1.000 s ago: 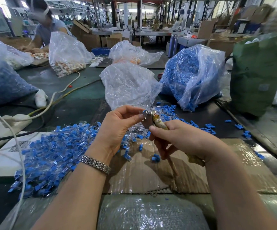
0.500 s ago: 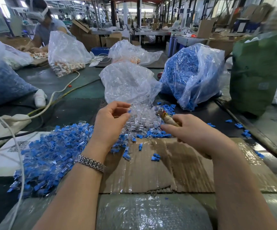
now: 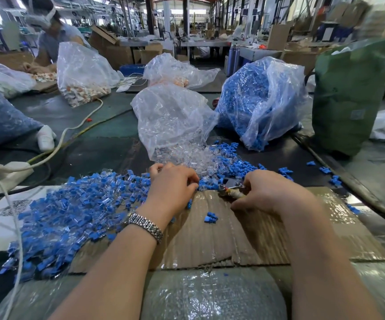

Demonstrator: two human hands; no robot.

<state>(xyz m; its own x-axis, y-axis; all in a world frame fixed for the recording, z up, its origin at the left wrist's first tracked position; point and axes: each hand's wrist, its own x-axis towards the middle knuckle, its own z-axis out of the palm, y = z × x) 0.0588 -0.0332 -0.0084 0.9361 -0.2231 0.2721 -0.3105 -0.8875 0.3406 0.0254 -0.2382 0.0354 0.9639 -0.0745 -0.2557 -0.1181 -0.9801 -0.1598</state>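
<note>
My left hand reaches palm down into the loose clear plastic pieces spilling from a clear bag, its fingers curled over them; whether it holds one is hidden. My right hand grips a small metal-tipped tool whose tip lies on the cardboard sheet. A large pile of assembled blue-and-clear parts lies left of my left wrist. A single blue piece sits on the cardboard between my arms.
Clear bag of clear pieces stands ahead, a bag of blue pieces to its right, a green sack far right. White cables cross the table at left. Another person works at back left.
Both hands have dropped from in front of me to the table. The left hand let go of the part and reached into the clear pieces; the right hand lowered the tool onto the cardboard.
</note>
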